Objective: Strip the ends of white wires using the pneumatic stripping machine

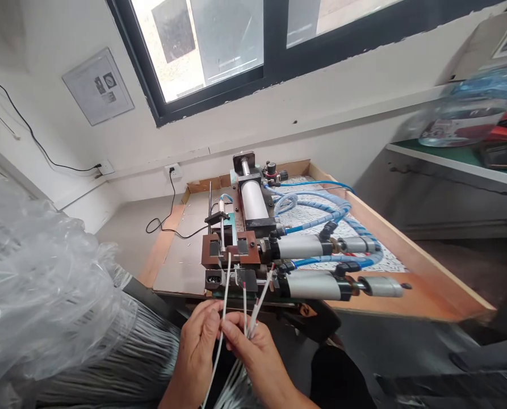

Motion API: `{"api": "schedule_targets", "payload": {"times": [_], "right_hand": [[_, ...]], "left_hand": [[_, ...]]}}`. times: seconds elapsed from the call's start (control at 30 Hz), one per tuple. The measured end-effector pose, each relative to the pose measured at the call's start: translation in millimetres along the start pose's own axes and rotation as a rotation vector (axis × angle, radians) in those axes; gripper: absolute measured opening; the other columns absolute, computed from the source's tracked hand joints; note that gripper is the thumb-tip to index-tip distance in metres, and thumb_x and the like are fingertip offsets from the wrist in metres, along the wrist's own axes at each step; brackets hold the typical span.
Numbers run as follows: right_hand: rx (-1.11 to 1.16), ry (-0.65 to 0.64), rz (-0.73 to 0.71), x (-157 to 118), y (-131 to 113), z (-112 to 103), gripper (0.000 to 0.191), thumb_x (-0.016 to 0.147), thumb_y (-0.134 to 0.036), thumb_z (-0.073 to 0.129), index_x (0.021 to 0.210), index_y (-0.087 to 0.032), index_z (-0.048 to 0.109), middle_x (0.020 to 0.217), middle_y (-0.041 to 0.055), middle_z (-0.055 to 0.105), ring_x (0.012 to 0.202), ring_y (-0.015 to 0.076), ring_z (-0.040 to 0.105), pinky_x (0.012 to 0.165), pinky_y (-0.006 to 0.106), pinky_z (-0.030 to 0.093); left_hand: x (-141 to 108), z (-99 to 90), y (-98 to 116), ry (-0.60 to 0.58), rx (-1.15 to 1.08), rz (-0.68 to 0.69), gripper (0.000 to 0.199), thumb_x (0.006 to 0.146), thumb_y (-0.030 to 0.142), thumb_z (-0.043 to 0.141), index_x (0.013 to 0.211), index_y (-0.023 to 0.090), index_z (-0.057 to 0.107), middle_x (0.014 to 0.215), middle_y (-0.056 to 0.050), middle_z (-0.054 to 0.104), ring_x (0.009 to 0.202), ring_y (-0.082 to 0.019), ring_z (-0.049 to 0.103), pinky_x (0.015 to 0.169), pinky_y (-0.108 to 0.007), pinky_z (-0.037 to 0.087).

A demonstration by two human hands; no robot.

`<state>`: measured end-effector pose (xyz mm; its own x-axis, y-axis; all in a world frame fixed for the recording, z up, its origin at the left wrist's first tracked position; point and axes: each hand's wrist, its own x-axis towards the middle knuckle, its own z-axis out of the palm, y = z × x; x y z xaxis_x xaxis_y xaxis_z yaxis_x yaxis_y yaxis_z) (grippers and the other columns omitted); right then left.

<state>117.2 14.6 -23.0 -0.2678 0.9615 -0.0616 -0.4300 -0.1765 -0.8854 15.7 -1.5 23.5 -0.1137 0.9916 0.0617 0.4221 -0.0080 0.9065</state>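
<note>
Nearest, 2 bare hands reach up from the bottom edge, fingertips almost meeting at a white cable (220, 349). The left hand (196, 346) is turned partly palm inward, thumb raised beside the cable, other fingers curled behind it; I cannot tell whether its grip pinches the cable. The right hand (259, 352) slants in from the lower right, its grip closed around a bundle of white cables (231, 386), with its thumb and index tips at the single cable. Several loose ends fan upward from the bundle; fingers and overlap make them impossible to count. Both forearms and the cables' lower lengths are cut off by the frame.

To the left, crumpled clear plastic (44, 272) partly covers a mass of grey strands (138, 335).

Just beyond the hands, on the tabletop (179, 267), stands a machine with brown blocks (213, 257) and 3 silver cylinders (253, 199). The single cable's tip reaches the blocks; whether it enters a gap is hard to make out.

Farther right, a shelf (443, 161) carries blurred items, cut off by the edge.
</note>
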Motion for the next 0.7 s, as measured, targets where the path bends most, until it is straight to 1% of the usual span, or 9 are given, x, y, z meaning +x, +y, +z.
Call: {"api": "schedule_targets", "payload": {"times": [0.07,0.17,0.37,0.53,0.63,0.7], "right_hand": [[0.018,0.038,0.038,0.0,1.9,-2.9,0.03,0.068,-0.043,0.06,0.062,-0.013,0.061,0.055,0.001,0.054,0.05,0.0103,0.038,0.049,0.023,0.03],[0.051,0.053,0.092,2.0,3.0,-5.9,0.031,0.066,-0.043,0.061,0.059,-0.013,0.059,0.05,-0.0004,0.051,0.045,0.008,0.034,0.044,0.021,0.024],[0.131,0.065,0.126,10.0,3.4,-7.2,0.03,0.068,-0.039,0.061,0.055,-0.012,0.055,0.044,-0.0048,0.039,0.04,0.0049,0.023,0.04,0.021,0.013],[0.15,0.021,0.18,12.6,2.8,-7.3,0.03,0.066,-0.042,0.063,0.065,-0.012,0.06,0.05,-0.0033,0.045,0.042,0.0049,0.024,0.04,0.02,0.012],[0.127,0.002,0.182,9.7,2.9,-10.1,0.033,0.064,-0.045,0.063,0.069,-0.012,0.062,0.051,-0.0036,0.044,0.041,0.0046,0.022,0.039,0.02,0.011],[0.103,-0.039,0.188,3.9,5.3,-13.3,0.033,0.065,-0.045,0.062,0.068,-0.012,0.062,0.051,-0.004,0.044,0.041,0.0044,0.022,0.039,0.02,0.012]], "left_hand": [[0.5,0.5,-4.7,0.009,-0.004,0.011,0.033,0.082,0.035,0.037,0.094,0.019,0.064,0.103,-0.008,0.061,0.098,-0.02,0.053,0.087,-0.031,0.039],[0.9,1.7,-9.2,0.031,-0.016,0.013,0.033,0.082,0.035,0.038,0.091,0.019,0.064,0.1,-0.007,0.062,0.097,-0.021,0.053,0.085,-0.031,0.04],[0.4,2.4,-6.3,0.027,-0.056,0.006,0.032,0.081,0.034,0.038,0.093,0.017,0.063,0.1,-0.008,0.061,0.095,-0.021,0.054,0.083,-0.032,0.041],[0.8,0.9,-6.3,0.04,-0.085,-0.018,0.032,0.08,0.035,0.041,0.091,0.016,0.064,0.099,-0.009,0.063,0.093,-0.022,0.055,0.081,-0.032,0.042],[2.3,1.6,-10.9,0.074,-0.18,-0.052,0.034,0.08,0.037,0.041,0.094,0.015,0.063,0.094,-0.01,0.065,0.088,-0.022,0.058,0.075,-0.032,0.044],[3.6,2.7,-15.0,0.104,-0.251,-0.067,0.035,0.08,0.037,0.041,0.095,0.014,0.062,0.088,-0.01,0.067,0.085,-0.022,0.059,0.072,-0.032,0.046]]}}
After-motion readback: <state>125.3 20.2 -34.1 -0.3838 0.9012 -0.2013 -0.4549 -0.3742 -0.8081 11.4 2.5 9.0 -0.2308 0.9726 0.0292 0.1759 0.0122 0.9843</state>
